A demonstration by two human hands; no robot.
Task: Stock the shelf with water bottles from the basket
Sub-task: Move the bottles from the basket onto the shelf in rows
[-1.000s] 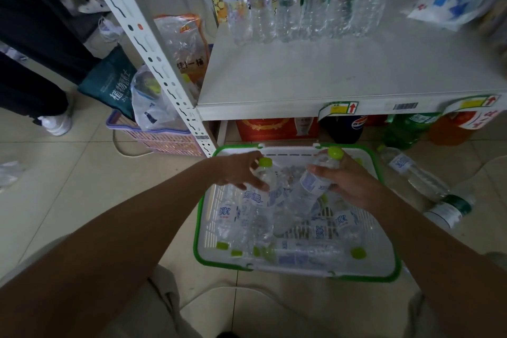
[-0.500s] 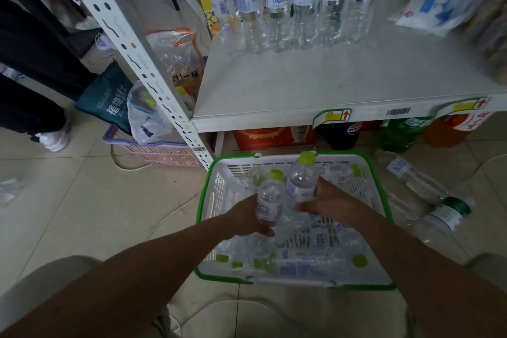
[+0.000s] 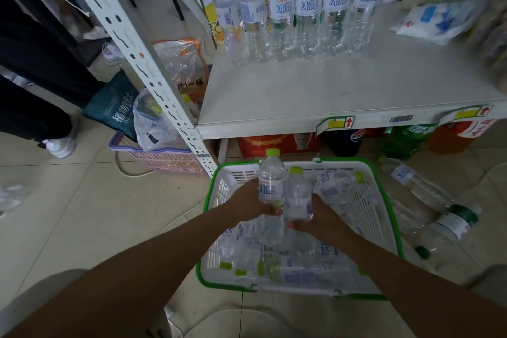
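Note:
My left hand (image 3: 247,204) grips a clear water bottle (image 3: 270,181) with a green cap, upright above the basket. My right hand (image 3: 319,223) holds a second upright bottle (image 3: 297,195) right beside the first. Both hover over the white basket with a green rim (image 3: 214,181) on the floor, which still holds several lying bottles (image 3: 301,271). Above it the white shelf (image 3: 329,90) carries a row of several standing water bottles (image 3: 308,8) along its back.
A perforated shelf post (image 3: 153,71) rises left of the shelf. A pink crate (image 3: 164,158) with bags sits behind it. Loose bottles (image 3: 419,186) lie on the floor to the right. Soda bottles (image 3: 406,140) stand under the shelf. A person's legs and shoe (image 3: 59,145) are at far left.
Both hands have lifted their bottles out of the basket and brought them upright side by side, moving up and toward me. The view has tilted up toward the shelf.

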